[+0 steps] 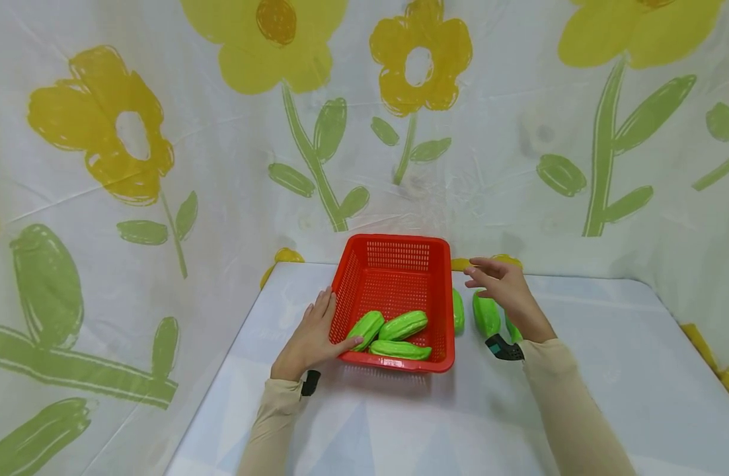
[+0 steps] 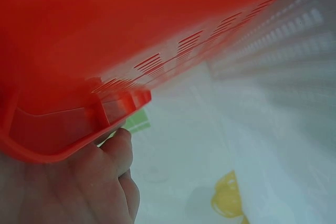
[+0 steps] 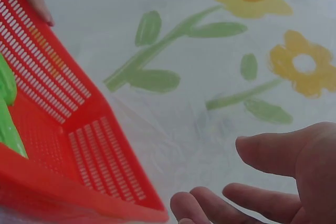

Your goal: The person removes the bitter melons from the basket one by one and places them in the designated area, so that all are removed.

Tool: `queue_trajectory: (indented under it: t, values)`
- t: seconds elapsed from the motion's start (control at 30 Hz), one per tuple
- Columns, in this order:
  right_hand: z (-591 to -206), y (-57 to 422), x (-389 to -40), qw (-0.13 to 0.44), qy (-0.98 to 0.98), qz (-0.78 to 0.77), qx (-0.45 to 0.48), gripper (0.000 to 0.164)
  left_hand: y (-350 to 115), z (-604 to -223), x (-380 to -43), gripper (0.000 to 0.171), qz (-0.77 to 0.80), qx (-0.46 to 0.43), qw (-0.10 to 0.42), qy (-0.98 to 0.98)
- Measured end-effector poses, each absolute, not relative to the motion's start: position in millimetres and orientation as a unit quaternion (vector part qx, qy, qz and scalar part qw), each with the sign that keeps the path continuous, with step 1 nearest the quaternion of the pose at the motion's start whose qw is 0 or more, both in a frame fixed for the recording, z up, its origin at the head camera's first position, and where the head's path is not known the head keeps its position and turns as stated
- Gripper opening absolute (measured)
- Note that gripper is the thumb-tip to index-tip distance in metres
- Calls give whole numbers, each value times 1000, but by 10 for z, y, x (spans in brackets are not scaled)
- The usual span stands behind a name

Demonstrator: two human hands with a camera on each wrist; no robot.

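A red plastic basket [image 1: 447, 304] with perforated walls stands in the middle of the table, three green bitter melons [image 1: 404, 324] lying in its near part. My left hand [image 1: 310, 337] grips the basket at its near left corner, thumb over the rim and fingers along the outside of the left wall. To the right of the basket, my right hand [image 1: 503, 291] is raised above other bitter melons [image 1: 486, 314] on the table, partly hidden by the hand and the basket. Its fingers [image 3: 268, 200] are loosely bent, holding nothing and apart from the basket.
The pale table [image 1: 602, 370] carries a faint triangle pattern. Behind and to the left hangs a white curtain [image 1: 489, 192] printed with yellow flowers and green leaves. Each wrist wears a dark camera strap [image 1: 505, 348].
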State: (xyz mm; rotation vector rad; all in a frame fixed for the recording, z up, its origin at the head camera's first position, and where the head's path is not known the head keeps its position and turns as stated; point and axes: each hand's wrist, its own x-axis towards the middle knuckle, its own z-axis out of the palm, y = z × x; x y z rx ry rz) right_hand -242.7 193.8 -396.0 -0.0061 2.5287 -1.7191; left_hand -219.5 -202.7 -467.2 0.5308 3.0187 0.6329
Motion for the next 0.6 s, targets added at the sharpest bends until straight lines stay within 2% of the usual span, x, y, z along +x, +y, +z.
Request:
queue_trajectory:
  t: [0.6]
  values:
    - [-4076,1350,-2659,76,826,-557,-44,55,-2033,-4670,-2190,118,203,171,6,964]
